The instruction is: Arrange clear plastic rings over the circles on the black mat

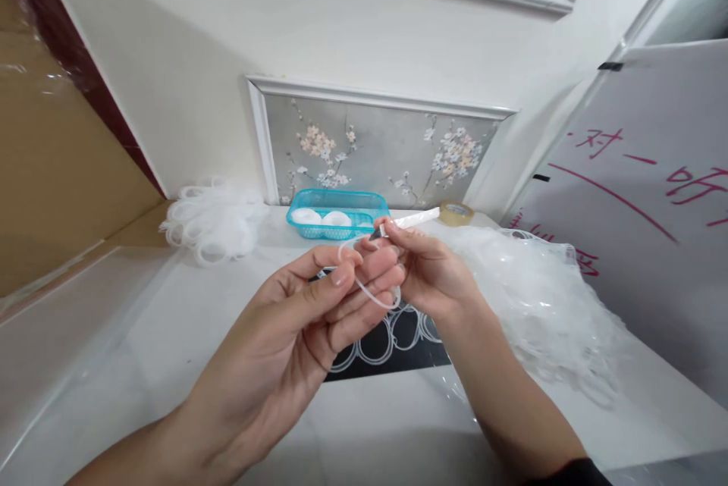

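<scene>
My left hand [318, 311] pinches a thin translucent white ring [371, 296] between thumb and index finger, its other fingers curling behind the loop. Close against it, my right hand [426, 266] grips a slim white stick-like tool [418, 219] whose dark tip points at the top of the ring. What kind of tool it is does not show clearly. Below both hands lies a black mat [409, 359] with several similar clear rings [374, 342] laid on it, partly hidden by my fingers.
A turquoise plastic basket [340, 195] with white round items stands against the wall. A pile of translucent rings [210, 228] lies at the left, and a larger heap in clear plastic [535, 304] at the right. A tape roll [456, 213] sits behind my right hand.
</scene>
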Demonstrator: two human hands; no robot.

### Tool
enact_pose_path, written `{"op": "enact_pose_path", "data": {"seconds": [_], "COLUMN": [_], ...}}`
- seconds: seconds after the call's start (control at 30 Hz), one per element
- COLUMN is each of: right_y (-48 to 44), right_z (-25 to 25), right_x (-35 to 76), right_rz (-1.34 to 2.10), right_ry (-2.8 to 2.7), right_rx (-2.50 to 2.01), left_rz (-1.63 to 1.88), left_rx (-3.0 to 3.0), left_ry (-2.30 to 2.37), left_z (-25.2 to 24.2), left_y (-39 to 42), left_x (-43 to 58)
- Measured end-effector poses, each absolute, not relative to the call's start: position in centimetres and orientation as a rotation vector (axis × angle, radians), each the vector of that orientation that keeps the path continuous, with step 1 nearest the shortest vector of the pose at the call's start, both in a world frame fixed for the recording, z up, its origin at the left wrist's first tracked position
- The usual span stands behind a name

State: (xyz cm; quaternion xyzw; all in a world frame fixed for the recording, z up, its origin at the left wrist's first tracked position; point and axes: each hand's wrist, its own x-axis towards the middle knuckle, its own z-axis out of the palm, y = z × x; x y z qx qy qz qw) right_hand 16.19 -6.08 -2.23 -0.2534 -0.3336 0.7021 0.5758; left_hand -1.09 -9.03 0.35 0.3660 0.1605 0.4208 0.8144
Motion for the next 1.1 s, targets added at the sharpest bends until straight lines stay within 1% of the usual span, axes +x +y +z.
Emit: {"op": "enact_pose_path", "data": {"seconds": [0.27, 0.5, 0.6, 0.77, 0.83, 0.93, 1.03, 1.1], "right_y": [-5.3, -5.1, -5.1, -6.3, -6.9, -7.6, -8.0, -8.2], "right_z": [-4.1, -3.8, -3.4, -2.5, -2.3, -3.8, -8.2, -11.9], "right_x": [14.6, 15.2, 16.1, 17.2, 17.2, 15.8, 13.0, 11.1], "right_rz": [1.721, 1.914, 1.777, 1.231, 1.116, 1.149, 1.217, 1.174], "right_ry": [-0.826, -0.729, -0.757, -0.932, -0.991, -1.053, -1.248, -1.494], "right_rx": [-0.570, -0.484, -0.487, -0.589, -0.577, -0.617, -0.841, -1.027], "left_rz": [0.961, 1.016, 1.034, 0.935, 0.948, 0.962, 0.731, 0.635], "left_rx": [0.724, 0.719, 0.732, 0.867, 0.987, 1.391, 2.034, 2.367], "left_ry": [0.436, 0.477, 0.543, 0.627, 0.654, 0.823, 0.963, 0.857], "left_z": [0.5, 0.1, -0.3, -1.3, -2.6, -6.3, -11.2, -13.9], "left_y": [-9.0, -7.7, -6.4, -4.0, -3.4, -3.3, -4.8, -6.0], "left_x": [-0.8, -0.9, -1.0, -1.0, -1.8, -4.5, -8.7, -11.2]}}
